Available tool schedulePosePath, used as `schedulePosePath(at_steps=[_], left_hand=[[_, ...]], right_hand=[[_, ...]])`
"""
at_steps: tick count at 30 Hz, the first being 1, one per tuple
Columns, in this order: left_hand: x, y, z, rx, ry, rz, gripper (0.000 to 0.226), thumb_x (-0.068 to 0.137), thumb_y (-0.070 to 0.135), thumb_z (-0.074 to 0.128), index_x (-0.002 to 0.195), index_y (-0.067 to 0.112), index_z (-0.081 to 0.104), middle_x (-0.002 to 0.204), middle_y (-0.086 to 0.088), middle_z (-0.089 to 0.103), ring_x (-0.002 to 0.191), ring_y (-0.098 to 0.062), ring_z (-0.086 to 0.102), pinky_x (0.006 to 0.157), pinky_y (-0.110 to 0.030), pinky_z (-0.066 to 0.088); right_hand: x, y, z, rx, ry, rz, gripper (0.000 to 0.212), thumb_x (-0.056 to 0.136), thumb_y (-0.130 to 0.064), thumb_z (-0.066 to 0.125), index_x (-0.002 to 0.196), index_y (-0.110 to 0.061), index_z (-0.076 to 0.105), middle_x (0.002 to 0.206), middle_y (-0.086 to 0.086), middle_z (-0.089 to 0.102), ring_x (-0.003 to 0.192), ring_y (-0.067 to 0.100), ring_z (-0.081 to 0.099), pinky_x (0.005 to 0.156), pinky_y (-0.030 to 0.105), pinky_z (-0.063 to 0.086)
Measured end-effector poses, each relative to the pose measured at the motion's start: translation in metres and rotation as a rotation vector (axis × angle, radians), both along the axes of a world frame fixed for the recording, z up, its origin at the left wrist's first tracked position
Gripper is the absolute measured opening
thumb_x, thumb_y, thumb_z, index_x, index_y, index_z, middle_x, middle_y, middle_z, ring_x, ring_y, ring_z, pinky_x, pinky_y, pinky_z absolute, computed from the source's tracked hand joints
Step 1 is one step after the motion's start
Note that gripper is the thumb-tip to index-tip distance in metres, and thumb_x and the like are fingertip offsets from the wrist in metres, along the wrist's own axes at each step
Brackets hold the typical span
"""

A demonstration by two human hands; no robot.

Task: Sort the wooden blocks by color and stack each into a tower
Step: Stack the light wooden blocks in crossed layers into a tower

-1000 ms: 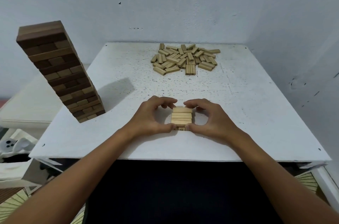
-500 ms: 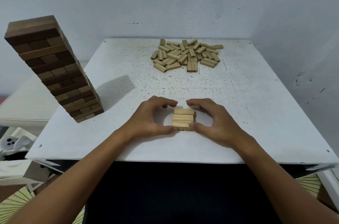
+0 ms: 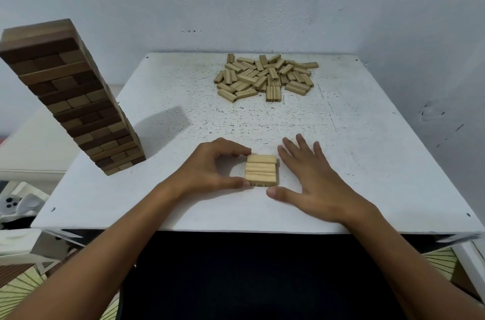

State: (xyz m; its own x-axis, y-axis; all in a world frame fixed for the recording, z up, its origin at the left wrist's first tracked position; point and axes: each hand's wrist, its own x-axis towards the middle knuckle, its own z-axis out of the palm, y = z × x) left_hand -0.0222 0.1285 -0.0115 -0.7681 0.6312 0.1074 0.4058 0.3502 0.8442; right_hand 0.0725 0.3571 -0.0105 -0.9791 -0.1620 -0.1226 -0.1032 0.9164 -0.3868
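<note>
Head view: left hand (image 3: 210,170) curled round the near-left side of the small light stack (image 3: 261,170), forefinger tip on its far-left corner, thumb tip against its near-left corner. Grasping that stack, then, from one side only. Right hand (image 3: 312,183) just right of the stack, fingers straight and spread, palm down over the white table (image 3: 367,162), holding nothing. Thumb tip close to the stack's near-right corner; cannot tell whether touching. Top layer of three pale blocks side by side, long sides running left to right; dark printed marks along the near lower edge, too small to read. Number of layers beneath hard to judge from above.

Far beyond the grip, near the table's back edge: loose pile of light blocks (image 3: 267,78), jumbled at all angles, well apart from both hands. Off to the left of the left hand, by the table's left edge: tall dark tower (image 3: 70,99) of brown blocks in crossed layers, shades mixed from deep brown to tan, looking tilted in the wide lens, shadow falling on the table to its right. Pale wall (image 3: 262,5) behind it all.
</note>
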Motion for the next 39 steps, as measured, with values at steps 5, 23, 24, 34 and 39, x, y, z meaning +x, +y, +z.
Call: schedulePosePath(at_steps=[5,23,24,34,39], left_hand=[[0.0,0.001,0.0,-0.004,0.008,0.006,0.063,0.054,0.046,0.083,0.111,0.023,0.072,0.11,0.008,0.067,0.106,-0.004,0.062,0.092,-0.017,0.046],[0.007,0.004,0.003,0.143,-0.022,0.074,0.061,0.068,0.057,0.068,0.122,0.029,0.062,0.118,0.006,0.064,0.111,-0.006,0.058,0.095,-0.023,0.042],[0.009,0.007,0.004,0.24,-0.063,0.1,0.062,0.074,0.059,0.062,0.127,0.027,0.059,0.125,0.004,0.063,0.118,-0.009,0.056,0.1,-0.027,0.041],[0.038,0.062,0.01,0.725,-0.494,0.321,0.071,0.09,0.063,0.02,0.152,0.029,0.024,0.156,0.005,0.032,0.145,-0.006,0.024,0.118,-0.027,0.015],[0.039,0.067,0.004,0.712,-0.482,0.31,0.08,0.082,0.062,0.02,0.153,0.027,0.02,0.159,0.006,0.024,0.144,0.001,0.022,0.121,-0.027,0.011]], right_hand=[[-0.002,-0.007,0.0,0.139,-0.018,0.019,0.125,0.057,-0.097,-0.01,0.155,-0.02,-0.008,0.162,-0.005,-0.02,0.142,0.012,-0.034,0.119,0.046,-0.016],[0.001,-0.009,0.001,-0.291,0.024,-0.151,0.106,0.072,-0.092,0.007,0.156,-0.027,0.002,0.16,-0.017,-0.006,0.146,-0.002,-0.014,0.122,0.035,-0.008],[0.0,-0.013,0.004,-0.54,0.048,-0.251,0.098,0.077,-0.089,0.018,0.155,-0.029,0.01,0.159,-0.02,0.002,0.146,-0.005,-0.003,0.124,0.033,-0.001],[-0.016,-0.066,0.016,-1.486,0.145,-0.472,0.089,0.075,-0.075,0.022,0.153,-0.033,0.019,0.161,-0.011,0.019,0.147,0.003,0.016,0.12,0.029,0.011],[-0.016,-0.077,0.012,-1.421,0.193,-0.475,0.083,0.079,-0.074,0.019,0.153,-0.038,0.014,0.162,-0.016,0.01,0.147,-0.001,0.009,0.123,0.031,0.006]])
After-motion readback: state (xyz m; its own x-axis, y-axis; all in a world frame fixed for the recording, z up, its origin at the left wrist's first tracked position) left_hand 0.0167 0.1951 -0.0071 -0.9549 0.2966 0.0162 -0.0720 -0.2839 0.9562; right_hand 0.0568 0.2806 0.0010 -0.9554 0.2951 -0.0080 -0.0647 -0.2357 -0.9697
